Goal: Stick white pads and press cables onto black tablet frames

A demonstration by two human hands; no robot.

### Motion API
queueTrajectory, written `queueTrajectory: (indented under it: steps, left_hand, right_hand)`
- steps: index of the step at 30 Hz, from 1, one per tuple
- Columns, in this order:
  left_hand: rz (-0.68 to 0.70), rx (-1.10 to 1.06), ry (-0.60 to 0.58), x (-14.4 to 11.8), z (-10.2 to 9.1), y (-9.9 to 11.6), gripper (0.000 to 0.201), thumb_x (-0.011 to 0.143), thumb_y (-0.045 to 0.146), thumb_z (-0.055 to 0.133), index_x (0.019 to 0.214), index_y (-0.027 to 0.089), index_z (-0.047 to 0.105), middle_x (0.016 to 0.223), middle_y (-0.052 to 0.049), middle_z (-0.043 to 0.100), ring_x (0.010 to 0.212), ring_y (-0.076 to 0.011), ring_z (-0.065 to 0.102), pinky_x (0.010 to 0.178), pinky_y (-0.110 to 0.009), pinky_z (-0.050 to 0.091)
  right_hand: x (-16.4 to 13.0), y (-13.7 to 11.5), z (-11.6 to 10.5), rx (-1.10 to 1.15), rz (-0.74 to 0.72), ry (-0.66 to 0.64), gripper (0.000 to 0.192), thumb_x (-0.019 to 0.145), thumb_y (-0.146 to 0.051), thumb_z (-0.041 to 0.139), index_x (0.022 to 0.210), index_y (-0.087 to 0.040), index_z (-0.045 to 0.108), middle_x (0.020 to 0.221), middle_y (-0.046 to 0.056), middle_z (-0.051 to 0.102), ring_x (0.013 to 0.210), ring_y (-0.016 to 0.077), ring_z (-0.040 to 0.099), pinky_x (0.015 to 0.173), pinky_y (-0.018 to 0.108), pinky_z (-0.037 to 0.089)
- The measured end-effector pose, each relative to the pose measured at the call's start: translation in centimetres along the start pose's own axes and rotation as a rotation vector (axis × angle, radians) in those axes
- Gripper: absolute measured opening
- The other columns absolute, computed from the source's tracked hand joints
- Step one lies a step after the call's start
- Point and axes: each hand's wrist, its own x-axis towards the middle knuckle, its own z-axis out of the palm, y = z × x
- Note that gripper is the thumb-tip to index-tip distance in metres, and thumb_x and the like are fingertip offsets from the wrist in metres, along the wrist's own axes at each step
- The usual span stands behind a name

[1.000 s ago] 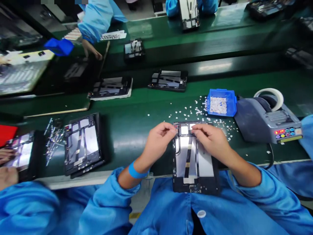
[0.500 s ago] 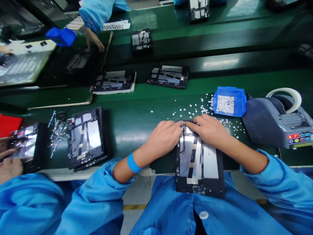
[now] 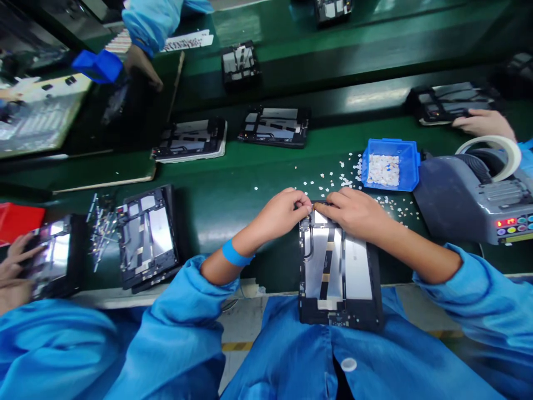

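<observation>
An opened tablet [image 3: 358, 269], its inner boards, ribbon cables and silvery battery plates exposed, lies face-up at the bench's near edge, its lower end jutting over my lap. My left hand [image 3: 285, 214] is at its top left corner with thumb and forefinger pinched together; anything between them is too small to make out. Across the top right part of the tablet lies my right hand [image 3: 356, 214], fingers bent over the upper edge and the index tip pressing near the middle of that edge. The fingertips of both hands nearly meet there.
Small white pieces are scattered beyond the tablet, near a blue bin [image 3: 411, 166] full of them. A grey tape dispenser [image 3: 453, 194] stands right. Stacked opened tablets [image 3: 145, 239] and thin strips [image 3: 102, 230] lie left. Co-workers' hands are at the left, far left and right.
My left hand has drawn its fingers from pointing at the top edge into a pinch. My right hand stays on the tablet. A co-worker's hand with a tablet has appeared at the right.
</observation>
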Motion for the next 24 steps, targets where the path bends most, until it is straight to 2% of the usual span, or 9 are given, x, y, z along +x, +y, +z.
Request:
queueTrajectory:
  steps: [5,13,24]
  left_hand:
    - [-0.030,0.000,-0.026,0.7,0.2,-0.1,0.017,0.095,0.022,0.057,0.083,0.019,0.070,0.082,-0.002,0.066,0.081,-0.0185,0.061,0.074,-0.031,0.047]
    - [-0.101,-0.101,-0.017,1.2,0.7,0.0,0.015,0.092,0.019,0.060,0.079,0.019,0.069,0.077,-0.002,0.068,0.073,-0.0167,0.060,0.070,-0.030,0.046]
    - [-0.095,0.025,0.167,0.1,2.4,-0.1,0.011,0.092,0.018,0.062,0.085,0.019,0.071,0.083,-0.002,0.063,0.085,-0.0188,0.060,0.075,-0.031,0.048]
  right_hand:
    - [0.0,0.0,0.1,0.022,-0.002,0.011,0.035,0.106,-0.017,0.046,0.130,-0.019,0.071,0.093,0.009,0.062,0.083,0.0226,0.042,0.067,0.036,0.027]
    - [0.0,-0.1,0.1,0.024,0.013,0.025,0.034,0.105,-0.014,0.045,0.126,-0.018,0.072,0.093,0.010,0.063,0.084,0.0230,0.042,0.068,0.036,0.026]
    - [0.0,-0.2,0.2,0.030,0.023,0.024,0.031,0.105,-0.015,0.047,0.121,-0.018,0.074,0.093,0.010,0.064,0.085,0.0232,0.042,0.067,0.037,0.026]
